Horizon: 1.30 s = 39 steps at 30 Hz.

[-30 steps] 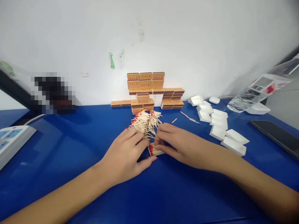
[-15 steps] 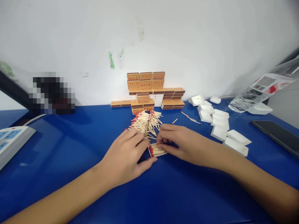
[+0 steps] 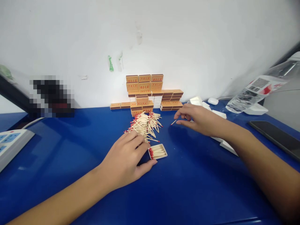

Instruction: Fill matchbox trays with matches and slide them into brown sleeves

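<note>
Left hand [image 3: 126,156] holds the matchbox tray [image 3: 165,149] by its nine-o'clock end — long axis nine to three, match heads [image 3: 151,153] at nine. At its one o'clock, a loose match [image 3: 173,122] points toward eight — right hand [image 3: 199,119] beside it, fingers parted.

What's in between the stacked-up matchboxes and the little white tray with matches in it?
A messy heap of loose matches lies between the stacked matchboxes and the little white tray; the head view shows it.
</note>
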Each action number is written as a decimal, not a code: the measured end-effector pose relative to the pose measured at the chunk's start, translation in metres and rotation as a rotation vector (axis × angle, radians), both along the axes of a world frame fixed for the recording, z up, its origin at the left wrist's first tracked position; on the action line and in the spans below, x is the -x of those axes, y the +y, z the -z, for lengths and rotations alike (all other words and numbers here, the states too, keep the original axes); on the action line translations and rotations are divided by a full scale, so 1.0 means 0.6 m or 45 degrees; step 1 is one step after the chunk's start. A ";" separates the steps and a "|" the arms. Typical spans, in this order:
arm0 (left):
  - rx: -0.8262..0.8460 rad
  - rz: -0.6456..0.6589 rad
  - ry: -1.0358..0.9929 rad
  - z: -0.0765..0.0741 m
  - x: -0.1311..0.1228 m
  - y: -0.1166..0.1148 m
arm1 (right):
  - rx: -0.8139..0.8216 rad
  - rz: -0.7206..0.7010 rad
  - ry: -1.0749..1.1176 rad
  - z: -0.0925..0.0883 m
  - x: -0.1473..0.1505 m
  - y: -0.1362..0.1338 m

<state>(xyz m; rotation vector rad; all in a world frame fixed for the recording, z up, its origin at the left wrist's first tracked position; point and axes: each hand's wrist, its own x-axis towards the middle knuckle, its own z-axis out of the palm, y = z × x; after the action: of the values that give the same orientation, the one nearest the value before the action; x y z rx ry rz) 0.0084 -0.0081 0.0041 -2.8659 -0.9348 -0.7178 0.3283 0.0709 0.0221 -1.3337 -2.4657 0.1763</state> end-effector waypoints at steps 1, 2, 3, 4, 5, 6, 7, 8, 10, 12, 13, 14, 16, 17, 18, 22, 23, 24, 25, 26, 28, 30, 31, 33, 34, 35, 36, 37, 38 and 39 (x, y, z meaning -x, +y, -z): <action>-0.002 -0.002 0.000 0.000 0.000 0.000 | 0.034 -0.005 -0.011 0.008 -0.004 0.006; -0.001 -0.004 0.002 0.000 0.000 0.000 | 0.059 -0.001 -0.019 0.015 -0.005 0.011; 0.002 -0.005 0.005 0.000 0.001 0.000 | 0.073 0.011 -0.027 0.021 -0.005 0.013; 0.008 -0.007 0.011 -0.001 0.001 0.000 | 0.081 0.029 -0.037 0.026 -0.003 0.014; 0.015 -0.008 0.018 -0.001 0.001 0.000 | 0.087 0.046 -0.048 0.029 -0.001 0.014; 0.022 -0.008 0.024 -0.001 0.001 0.000 | 0.091 0.057 -0.055 0.029 0.002 0.011; 0.027 -0.009 0.027 -0.002 0.001 0.000 | 0.098 0.054 -0.057 0.027 0.006 0.007; 0.031 -0.012 0.028 -0.003 0.001 -0.001 | 0.110 0.039 -0.050 0.023 0.011 0.000; 0.036 -0.027 0.024 -0.003 0.000 0.000 | 0.140 -0.012 -0.011 0.009 0.029 -0.021; 0.032 -0.045 0.010 -0.004 0.000 0.001 | 0.198 -0.097 0.036 -0.010 0.057 -0.052; 0.030 -0.050 0.004 -0.003 0.000 0.001 | 0.227 -0.130 0.054 -0.018 0.074 -0.069; 0.027 -0.052 0.000 -0.003 0.000 0.002 | 0.253 -0.164 0.061 -0.025 0.091 -0.086; 0.021 -0.050 -0.005 -0.003 0.001 0.003 | 0.226 -0.237 0.046 -0.030 0.120 -0.113; 0.018 -0.050 -0.006 -0.002 0.001 0.003 | 0.210 -0.269 0.027 -0.030 0.131 -0.123; 0.015 -0.050 -0.007 -0.002 0.000 0.003 | 0.200 -0.295 0.009 -0.028 0.138 -0.129; 0.004 -0.041 -0.011 -0.002 -0.001 0.002 | 0.221 -0.331 -0.015 -0.016 0.138 -0.130; 0.003 -0.039 -0.011 -0.002 -0.001 0.002 | 0.238 -0.330 -0.007 -0.016 0.136 -0.129; 0.002 -0.038 -0.012 -0.002 -0.001 0.002 | 0.260 -0.331 0.007 -0.016 0.134 -0.128; 0.002 -0.042 -0.011 -0.002 -0.001 0.002 | 0.287 -0.334 0.023 -0.018 0.133 -0.128; 0.000 -0.042 -0.012 -0.002 -0.001 0.002 | 0.315 -0.339 0.042 -0.021 0.133 -0.128; -0.001 -0.042 -0.012 -0.002 0.000 0.001 | 0.356 -0.350 0.076 -0.028 0.132 -0.127; -0.005 -0.038 -0.018 -0.002 0.001 0.001 | 0.320 -0.329 0.108 -0.035 0.124 -0.118; -0.002 -0.035 -0.020 -0.002 0.001 0.001 | 0.264 -0.291 0.119 -0.037 0.114 -0.109; 0.004 -0.025 -0.025 -0.002 0.001 0.001 | 0.091 -0.139 0.110 -0.040 0.080 -0.081; 0.007 -0.018 -0.025 -0.002 0.000 0.001 | 0.004 -0.038 0.065 -0.040 0.056 -0.063; 0.011 -0.010 -0.025 -0.001 0.000 0.001 | -0.067 0.086 0.000 -0.039 0.031 -0.045; 0.011 -0.004 -0.026 -0.001 0.000 0.001 | -0.095 0.218 -0.083 -0.037 0.005 -0.028; 0.009 0.001 -0.026 -0.001 0.000 0.001 | -0.106 0.329 -0.166 -0.035 -0.019 -0.012; 0.006 0.004 -0.026 -0.001 0.000 0.001 | -0.117 0.417 -0.231 -0.031 -0.039 0.002; 0.004 0.005 -0.024 -0.001 0.000 0.001 | -0.117 0.478 -0.281 -0.027 -0.054 0.012</action>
<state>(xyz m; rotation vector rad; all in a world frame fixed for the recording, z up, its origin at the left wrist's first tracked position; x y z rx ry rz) 0.0087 -0.0078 0.0044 -2.8693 -0.9333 -0.7460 0.3605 0.0780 0.0382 -1.8247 -2.3003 -0.1812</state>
